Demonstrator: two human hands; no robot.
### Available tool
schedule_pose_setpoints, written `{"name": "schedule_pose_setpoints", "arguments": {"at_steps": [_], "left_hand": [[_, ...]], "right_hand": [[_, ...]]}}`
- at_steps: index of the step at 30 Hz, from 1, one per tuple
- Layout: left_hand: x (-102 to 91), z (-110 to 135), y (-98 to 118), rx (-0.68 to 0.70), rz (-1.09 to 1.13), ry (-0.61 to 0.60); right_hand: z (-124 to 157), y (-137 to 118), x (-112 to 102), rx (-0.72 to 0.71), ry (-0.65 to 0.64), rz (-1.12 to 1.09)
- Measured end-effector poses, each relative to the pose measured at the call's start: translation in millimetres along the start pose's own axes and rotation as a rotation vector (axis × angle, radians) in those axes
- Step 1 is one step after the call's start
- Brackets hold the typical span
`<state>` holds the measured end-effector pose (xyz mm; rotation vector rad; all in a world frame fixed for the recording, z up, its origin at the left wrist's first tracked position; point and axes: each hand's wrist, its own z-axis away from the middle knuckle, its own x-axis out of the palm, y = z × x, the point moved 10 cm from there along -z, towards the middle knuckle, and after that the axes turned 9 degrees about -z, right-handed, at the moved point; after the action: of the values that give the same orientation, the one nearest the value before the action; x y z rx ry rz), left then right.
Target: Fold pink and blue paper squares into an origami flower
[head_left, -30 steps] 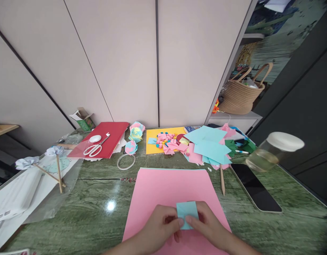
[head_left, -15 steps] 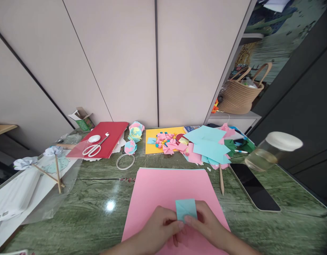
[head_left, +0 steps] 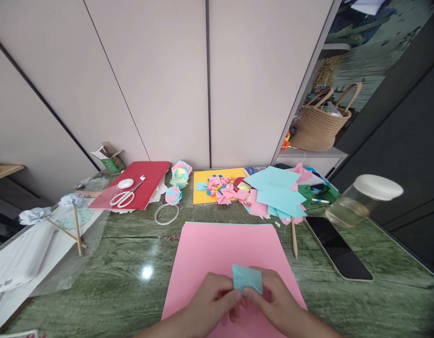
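A small folded light-blue paper piece (head_left: 246, 278) is pinched between both my hands low in the middle of the view. My left hand (head_left: 213, 303) grips its left lower edge with thumb and fingertips closed. My right hand (head_left: 273, 300) grips its right lower edge the same way. Both hands hover over a large pink paper sheet (head_left: 224, 249) lying on the green marble table (head_left: 128, 277). The lower part of the blue piece is hidden by my fingers.
A phone (head_left: 337, 247) and a lidded glass jar (head_left: 361, 199) sit at the right. Loose blue and pink papers (head_left: 278, 192), a yellow sheet with scraps (head_left: 217, 188), a wooden stick (head_left: 294, 238), scissors (head_left: 123, 196) on a red folder, a tape ring (head_left: 166, 213) and paper flowers on sticks (head_left: 67, 213) lie behind and left.
The blue paper piece has tilted and its top now shows a folded, pointed shape; my fingers have shifted slightly lower along its edge. Everything else stays put.
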<state>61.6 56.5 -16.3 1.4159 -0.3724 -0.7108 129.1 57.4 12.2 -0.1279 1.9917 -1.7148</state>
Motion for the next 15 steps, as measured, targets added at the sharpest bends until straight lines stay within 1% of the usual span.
{"name": "schedule_pose_setpoints", "arguments": {"at_steps": [3,7,9,11,13,15], "left_hand": [[1.7,0,-4,-0.032,0.019,0.001],[3.8,1,-9,-0.087,-0.033,-0.023],[7.5,2,-11,-0.099,-0.063,-0.071],[10.7,2,-12,-0.104,-0.072,-0.109],[10.7,2,-13,-0.106,-0.071,-0.108],[8.0,1,-11,-0.086,-0.084,-0.076]], "right_hand": [[-1,1,4,-0.007,-0.058,-0.101],[-1,15,9,0.047,-0.093,-0.212],[0,18,12,0.059,-0.126,-0.208],[1,16,16,0.046,-0.168,-0.173],[0,13,17,0.042,-0.175,-0.149],[-1,11,14,0.05,-0.153,-0.146]]}}
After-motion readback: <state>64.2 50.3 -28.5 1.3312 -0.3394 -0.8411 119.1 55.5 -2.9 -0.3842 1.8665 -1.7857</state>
